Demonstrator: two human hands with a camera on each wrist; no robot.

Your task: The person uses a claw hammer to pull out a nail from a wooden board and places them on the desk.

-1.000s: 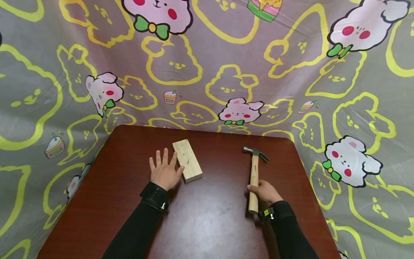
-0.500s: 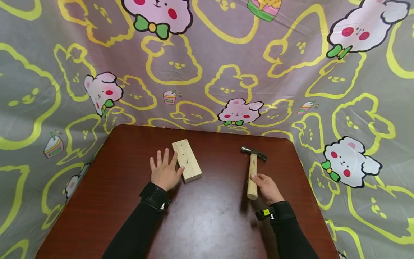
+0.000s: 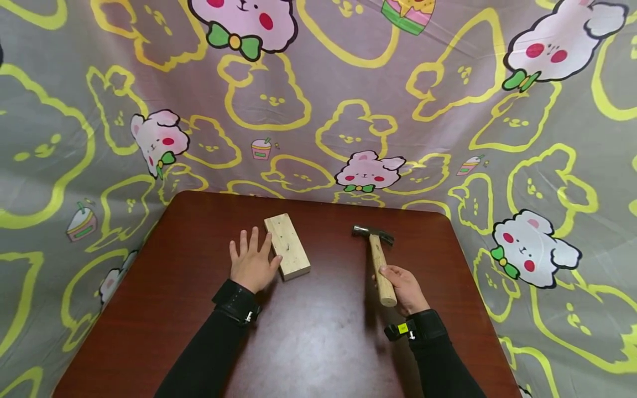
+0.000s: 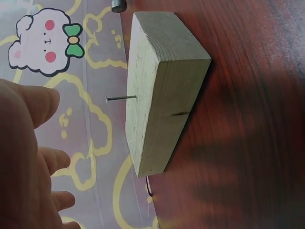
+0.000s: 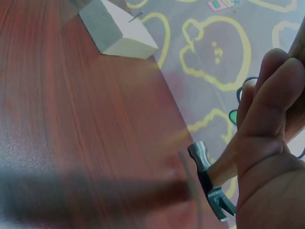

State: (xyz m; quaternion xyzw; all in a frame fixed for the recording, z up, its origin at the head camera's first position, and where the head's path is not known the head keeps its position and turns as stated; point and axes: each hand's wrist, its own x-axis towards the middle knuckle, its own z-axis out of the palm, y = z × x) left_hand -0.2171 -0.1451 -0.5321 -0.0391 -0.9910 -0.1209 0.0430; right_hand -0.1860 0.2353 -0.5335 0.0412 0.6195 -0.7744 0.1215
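Note:
A pale wooden block (image 3: 287, 246) lies on the table, left of the middle. From its top face stands a thin nail (image 4: 120, 98), seen side-on in the left wrist view. My left hand (image 3: 251, 266) is spread with straight fingers at the block's left side, the thumb and index finger overlapping its edge in the head view. My right hand (image 3: 405, 287) grips the wooden handle of a claw hammer (image 3: 379, 260), raised over the table. The hammer's metal head (image 5: 205, 176) points away from me, its claw to the right in the head view.
The dark red-brown table (image 3: 318, 331) has rounded far corners. A grey cloth (image 3: 298, 83) with cartoon rabbits and yellow outlines hangs behind and along both sides of it. Both forearms carry black wrist straps (image 3: 236, 304).
My right hand has lifted the hammer, slid its grip up the handle and swung the hammer leftward toward the block. The left hand and the block have stayed put.

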